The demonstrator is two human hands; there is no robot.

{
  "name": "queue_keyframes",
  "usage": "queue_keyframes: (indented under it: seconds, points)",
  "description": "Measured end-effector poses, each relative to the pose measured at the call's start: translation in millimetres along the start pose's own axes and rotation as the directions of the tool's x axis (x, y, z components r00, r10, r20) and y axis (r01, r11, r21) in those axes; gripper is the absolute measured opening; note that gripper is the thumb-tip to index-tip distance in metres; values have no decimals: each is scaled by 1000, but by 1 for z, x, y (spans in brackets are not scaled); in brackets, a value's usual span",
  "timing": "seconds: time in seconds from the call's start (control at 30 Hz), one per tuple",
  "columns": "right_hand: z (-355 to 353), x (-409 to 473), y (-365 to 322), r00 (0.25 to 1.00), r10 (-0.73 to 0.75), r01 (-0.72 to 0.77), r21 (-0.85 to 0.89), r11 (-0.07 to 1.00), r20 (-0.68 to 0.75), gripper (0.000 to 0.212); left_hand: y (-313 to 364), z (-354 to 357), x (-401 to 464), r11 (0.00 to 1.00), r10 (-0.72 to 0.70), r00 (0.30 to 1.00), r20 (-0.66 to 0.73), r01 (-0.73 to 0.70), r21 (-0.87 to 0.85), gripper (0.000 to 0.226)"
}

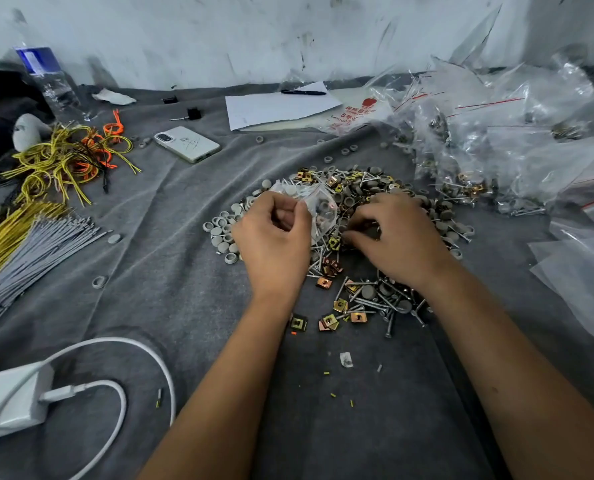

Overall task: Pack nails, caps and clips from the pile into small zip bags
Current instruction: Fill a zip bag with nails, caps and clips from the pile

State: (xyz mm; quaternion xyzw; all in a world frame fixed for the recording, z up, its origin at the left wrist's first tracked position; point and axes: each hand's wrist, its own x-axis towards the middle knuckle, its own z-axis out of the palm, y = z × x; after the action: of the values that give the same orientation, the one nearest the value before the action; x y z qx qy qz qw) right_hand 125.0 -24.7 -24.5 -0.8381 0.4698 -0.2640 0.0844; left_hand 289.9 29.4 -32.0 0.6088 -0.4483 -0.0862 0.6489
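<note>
Grey cloth (170, 292) — pile (364, 244), phone (187, 143), papers (274, 107), charger (11, 400), wire ties (35, 247).

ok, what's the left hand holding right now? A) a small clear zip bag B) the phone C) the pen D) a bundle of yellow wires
A: the left hand pinches a small clear zip bag over the pile, while the phone, pen and yellow wires lie untouched on the grey cloth.
</note>
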Motion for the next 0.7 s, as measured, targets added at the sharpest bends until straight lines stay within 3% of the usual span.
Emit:
queue_keyframes:
  seconds: [0.17,0.27,0.4,0.7]
  points:
    - [2,0,0,999,-40,40,-7,999,14,17,-1,0,0,1000,-26,1000,14,26,-3,19]
    - [-4,0,-3,995,-24,38,144,989,-99,16,-2,0,1,999,-44,997,56,43,16,17]
    - [-8,-3,-17,963,-59,144,318,937,-262,17,-3,2,-2,999,-27,994,103,25,24,18]
    - [-2,-4,-23,955,-246,275,181,944,-168,16,-4,3,-3,999,9,993,120,-13,38,13]
